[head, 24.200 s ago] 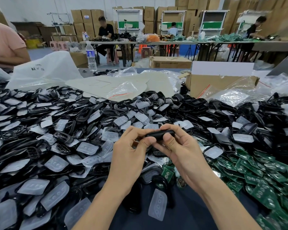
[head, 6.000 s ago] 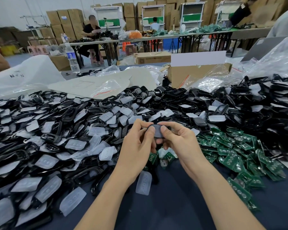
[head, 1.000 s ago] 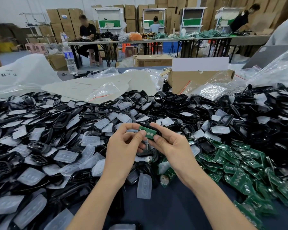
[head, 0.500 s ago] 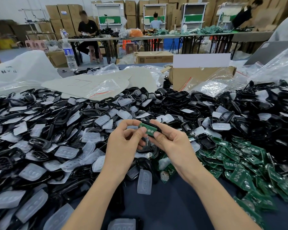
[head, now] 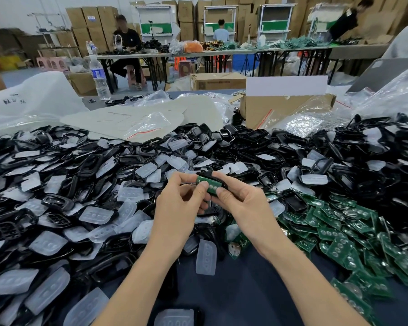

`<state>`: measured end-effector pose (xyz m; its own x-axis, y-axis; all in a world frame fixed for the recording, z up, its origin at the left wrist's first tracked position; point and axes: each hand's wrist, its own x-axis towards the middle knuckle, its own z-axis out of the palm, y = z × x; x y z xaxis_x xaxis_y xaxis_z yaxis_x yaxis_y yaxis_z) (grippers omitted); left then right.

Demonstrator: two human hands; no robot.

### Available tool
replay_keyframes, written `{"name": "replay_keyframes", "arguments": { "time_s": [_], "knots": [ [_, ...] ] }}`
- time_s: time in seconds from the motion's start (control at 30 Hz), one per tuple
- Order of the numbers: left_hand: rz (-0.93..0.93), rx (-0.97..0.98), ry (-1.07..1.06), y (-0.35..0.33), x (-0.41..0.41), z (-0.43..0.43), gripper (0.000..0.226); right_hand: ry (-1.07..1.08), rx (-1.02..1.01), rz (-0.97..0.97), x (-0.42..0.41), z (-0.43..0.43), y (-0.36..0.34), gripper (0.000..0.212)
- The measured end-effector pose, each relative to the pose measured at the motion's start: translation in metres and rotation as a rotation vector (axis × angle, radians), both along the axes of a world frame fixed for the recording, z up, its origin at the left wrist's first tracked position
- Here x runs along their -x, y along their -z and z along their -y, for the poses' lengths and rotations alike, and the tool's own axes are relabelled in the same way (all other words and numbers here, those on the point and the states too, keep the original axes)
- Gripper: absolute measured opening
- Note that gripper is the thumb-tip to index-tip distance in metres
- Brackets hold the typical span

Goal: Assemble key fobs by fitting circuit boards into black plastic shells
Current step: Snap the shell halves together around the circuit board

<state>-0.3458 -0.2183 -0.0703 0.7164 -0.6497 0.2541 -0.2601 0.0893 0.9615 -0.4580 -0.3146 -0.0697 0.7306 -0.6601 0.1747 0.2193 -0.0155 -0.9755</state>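
Now that a board [head: 209, 186] lies in the shell [head: 205, 174], your left hand [head: 174, 208] and right hand [head: 243, 205] pinch both, likely to seat it.

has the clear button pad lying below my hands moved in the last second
No, the button pad still lies just left of the coin cell on the blue table.

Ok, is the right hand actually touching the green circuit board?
Touching. Head view: the thumb of the right hand lies on the circuit board at its lower end, no gap; the left hand presses its other end.
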Motion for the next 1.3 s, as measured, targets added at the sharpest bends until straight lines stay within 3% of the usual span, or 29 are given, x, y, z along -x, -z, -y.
{"name": "replay_keyframes", "arguments": {
  "time_s": [0.37,1.3],
  "knots": [
    [-0.018,0.003,-0.052,-0.0041,0.0036,-0.0007,0.018,0.007,-0.004,-0.018,0.001,-0.0004,0.0011,0.034],
    [-0.138,0.02,0.184,-0.0073,-0.005,-0.0023,0.015,-0.061,-0.131,0.083,0.0015,0.0013,-0.0021,0.025]
  ]
}}
